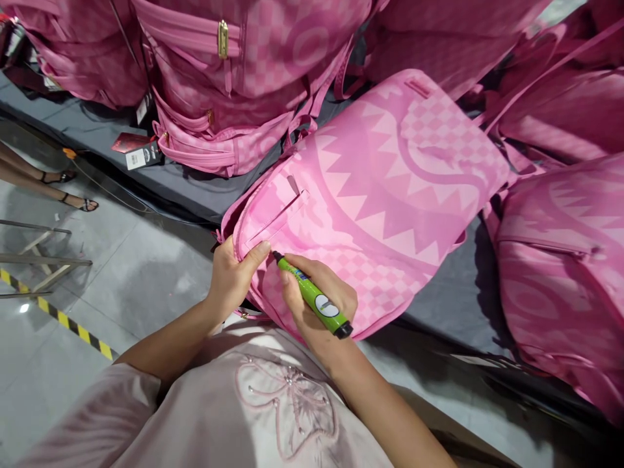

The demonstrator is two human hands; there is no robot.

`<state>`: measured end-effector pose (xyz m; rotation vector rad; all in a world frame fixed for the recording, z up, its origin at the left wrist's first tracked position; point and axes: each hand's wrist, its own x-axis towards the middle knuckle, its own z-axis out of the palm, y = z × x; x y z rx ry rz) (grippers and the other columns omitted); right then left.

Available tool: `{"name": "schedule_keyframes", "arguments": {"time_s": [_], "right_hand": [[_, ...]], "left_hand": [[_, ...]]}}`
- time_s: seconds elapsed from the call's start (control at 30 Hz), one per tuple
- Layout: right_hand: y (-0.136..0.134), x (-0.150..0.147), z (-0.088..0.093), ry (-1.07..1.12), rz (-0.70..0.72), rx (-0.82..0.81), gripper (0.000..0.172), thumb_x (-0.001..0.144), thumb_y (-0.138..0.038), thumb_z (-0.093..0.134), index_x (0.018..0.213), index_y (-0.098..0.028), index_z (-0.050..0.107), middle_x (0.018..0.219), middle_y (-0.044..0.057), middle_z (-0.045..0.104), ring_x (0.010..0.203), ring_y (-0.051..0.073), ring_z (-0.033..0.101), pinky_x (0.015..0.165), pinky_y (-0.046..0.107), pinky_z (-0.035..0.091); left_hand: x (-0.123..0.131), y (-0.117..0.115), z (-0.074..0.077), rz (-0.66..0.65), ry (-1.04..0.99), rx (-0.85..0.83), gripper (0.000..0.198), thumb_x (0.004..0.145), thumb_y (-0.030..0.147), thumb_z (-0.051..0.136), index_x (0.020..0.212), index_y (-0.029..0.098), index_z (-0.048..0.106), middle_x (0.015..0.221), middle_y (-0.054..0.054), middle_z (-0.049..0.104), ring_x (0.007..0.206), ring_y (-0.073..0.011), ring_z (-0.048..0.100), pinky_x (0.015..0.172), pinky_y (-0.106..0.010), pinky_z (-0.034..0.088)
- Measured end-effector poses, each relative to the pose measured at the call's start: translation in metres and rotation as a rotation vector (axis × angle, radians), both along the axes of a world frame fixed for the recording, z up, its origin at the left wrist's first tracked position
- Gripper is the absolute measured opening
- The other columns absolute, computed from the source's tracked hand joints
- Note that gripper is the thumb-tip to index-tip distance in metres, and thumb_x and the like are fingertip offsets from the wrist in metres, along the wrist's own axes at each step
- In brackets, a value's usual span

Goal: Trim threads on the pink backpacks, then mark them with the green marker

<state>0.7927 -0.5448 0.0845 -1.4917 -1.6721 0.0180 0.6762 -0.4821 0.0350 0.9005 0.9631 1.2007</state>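
A pink backpack (385, 188) with a shark-teeth and checker pattern lies on its back across the grey-covered table. My left hand (235, 273) is closed on the backpack's near left edge, thumb on top of the fabric and the other fingers hidden beneath. Between the fingers of my right hand (324, 292) is a green marker pen (312, 292), its narrow black tip pointing at the fabric beside my left thumb. Whether the tip touches the fabric I cannot tell. A slit-like pocket opening (277, 218) runs just above my left thumb.
Several more pink backpacks stand behind, among them one with a gold zip pull (223, 39), and another backpack (560, 260) is at the right. Hang tags (141, 156) lie on the grey table cover (190, 188). A metal stand (49, 260) and a person's feet (73, 188) are at left.
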Motion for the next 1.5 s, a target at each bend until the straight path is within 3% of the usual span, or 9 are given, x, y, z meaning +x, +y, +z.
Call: {"name": "schedule_keyframes", "arguments": {"time_s": [0.2,1.5], "right_hand": [[0.002,0.002,-0.001,-0.006,0.021,0.022,0.015,0.092,-0.019,0.063,0.106,-0.018,0.068,0.09,0.004,0.076,0.078,0.016,0.073,0.069,0.027,0.059],[-0.001,0.004,-0.012,-0.032,0.085,0.005,0.021,0.091,-0.017,0.066,0.111,-0.018,0.066,0.092,0.006,0.076,0.078,0.017,0.071,0.072,0.029,0.057]], "left_hand": [[0.001,0.0,0.0,0.004,-0.016,0.013,0.031,0.077,0.044,0.079,0.089,0.017,0.073,0.088,-0.004,0.074,0.086,-0.0205,0.07,0.081,-0.03,0.054],[0.004,0.002,-0.006,-0.022,-0.181,-0.071,0.019,0.077,0.034,0.08,0.087,0.019,0.073,0.083,0.0,0.072,0.075,-0.0137,0.066,0.071,-0.026,0.054]]}}
